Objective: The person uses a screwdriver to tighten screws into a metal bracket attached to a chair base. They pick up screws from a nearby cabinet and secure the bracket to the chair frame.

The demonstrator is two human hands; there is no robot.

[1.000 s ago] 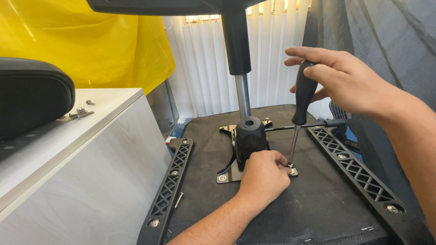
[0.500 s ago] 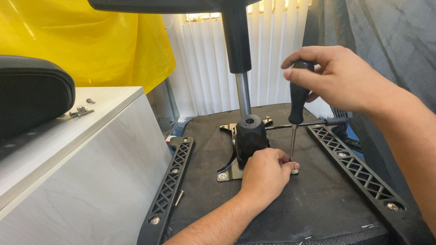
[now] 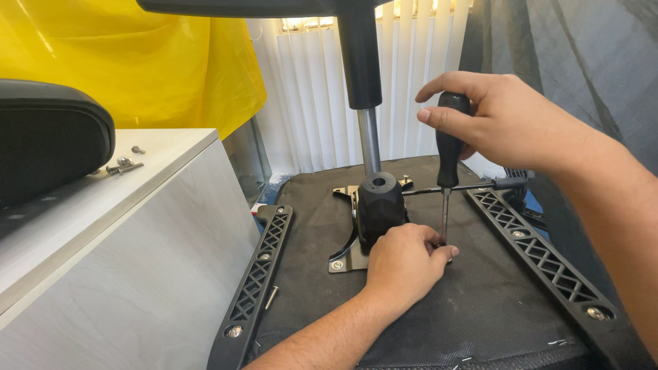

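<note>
**Screwdriver upright on the plate of an upturned chair seat**

Right hand [image 3: 510,123] in the upper right of the frame, grip closed around the black handle of a screwdriver [image 3: 449,147]; shaft held upright, tip down at the right edge of the metal plate [image 3: 343,259] near the middle of the frame, just beside the fingertips of the left hand [image 3: 404,264]; left hand lower centre, fingers curled down at the screwdriver tip, grip narrow, whatever lies under the fingertips hidden. Black mechanism housing [image 3: 379,205] just left of that hand, touching it, with the chrome gas column [image 3: 369,140] rising from it toward the top edge. Upturned seat underside [image 3: 480,308] in dark fabric across the lower middle; two black latticed brackets on it, one lower left [image 3: 257,281], one lower right [image 3: 541,257]; a loose screw [image 3: 271,297] just right of the left bracket. Pale wood desk [image 3: 123,274] filling the left side; loose bolts [image 3: 123,164] on its top near a black padded cushion [image 3: 48,137] at the far left. Yellow sheet [image 3: 137,62] in the upper left.
</note>
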